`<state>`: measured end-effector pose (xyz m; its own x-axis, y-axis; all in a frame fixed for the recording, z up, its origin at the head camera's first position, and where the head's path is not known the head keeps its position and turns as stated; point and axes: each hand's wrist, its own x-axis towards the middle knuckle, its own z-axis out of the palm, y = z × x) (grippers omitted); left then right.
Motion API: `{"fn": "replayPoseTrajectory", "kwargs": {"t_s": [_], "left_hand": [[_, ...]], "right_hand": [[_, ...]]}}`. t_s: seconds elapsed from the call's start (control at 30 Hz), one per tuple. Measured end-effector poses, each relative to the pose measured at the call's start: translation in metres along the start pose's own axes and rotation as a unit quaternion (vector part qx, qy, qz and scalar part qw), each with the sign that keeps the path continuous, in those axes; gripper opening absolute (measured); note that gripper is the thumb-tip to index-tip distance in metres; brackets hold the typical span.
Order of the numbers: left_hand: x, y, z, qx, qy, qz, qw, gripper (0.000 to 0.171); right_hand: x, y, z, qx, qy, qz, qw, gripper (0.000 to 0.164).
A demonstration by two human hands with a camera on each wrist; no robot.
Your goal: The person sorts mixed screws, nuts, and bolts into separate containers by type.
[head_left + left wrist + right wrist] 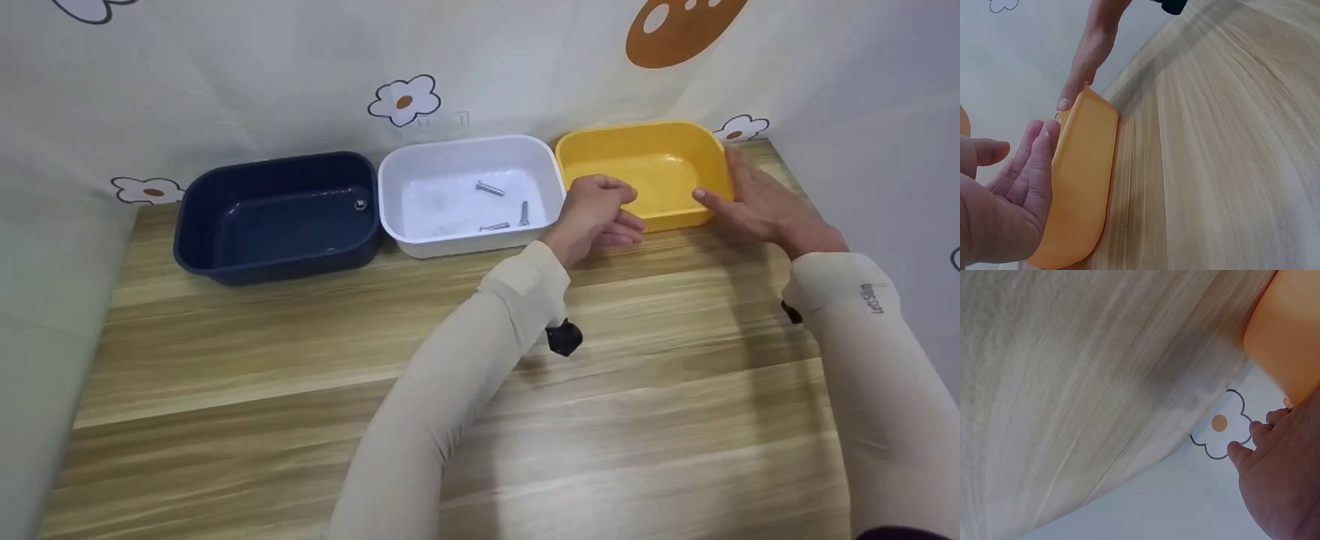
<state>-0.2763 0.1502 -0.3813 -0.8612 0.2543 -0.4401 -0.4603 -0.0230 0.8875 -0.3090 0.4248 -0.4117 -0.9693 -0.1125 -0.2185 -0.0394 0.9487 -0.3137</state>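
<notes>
A yellow plastic bin (652,176) stands at the right end of a row of bins. My right hand (772,202) is at its right side, with straight fingers along the outside wall and the thumb over the rim. In the left wrist view the thumb is close to the rim; contact is hard to judge. My left hand (596,217) is at the bin's front left corner, next to the white bin (465,246), its fingers loosely extended with nothing in them. Several small metal screws (491,188) lie in the white bin.
At the left of the row stands a dark blue bin (277,259) with a small metal nut (361,205) near its right wall. The bins sit along the back edge of a wood-grain table (300,420). Behind them hangs a pale cloth (262,75) with flower prints.
</notes>
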Motion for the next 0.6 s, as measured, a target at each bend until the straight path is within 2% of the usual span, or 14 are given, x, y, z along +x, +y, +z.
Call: {"fn": "replayPoseTrajectory", "kwargs": {"t_s": [0.27,0.6], "left_hand": [[-0.009,0.007,-0.008,-0.006,-0.038,-0.001,0.9993,0.004],[-0.033,0.015,-0.037,-0.006,-0.093,0.014,0.9956,0.01]], "right_hand": [[0.001,-0.001,-0.001,0.002,-0.002,0.002,1.0,0.093],[0.0,0.0,0.0,0.009,-0.002,-0.004,1.0,0.093]]}}
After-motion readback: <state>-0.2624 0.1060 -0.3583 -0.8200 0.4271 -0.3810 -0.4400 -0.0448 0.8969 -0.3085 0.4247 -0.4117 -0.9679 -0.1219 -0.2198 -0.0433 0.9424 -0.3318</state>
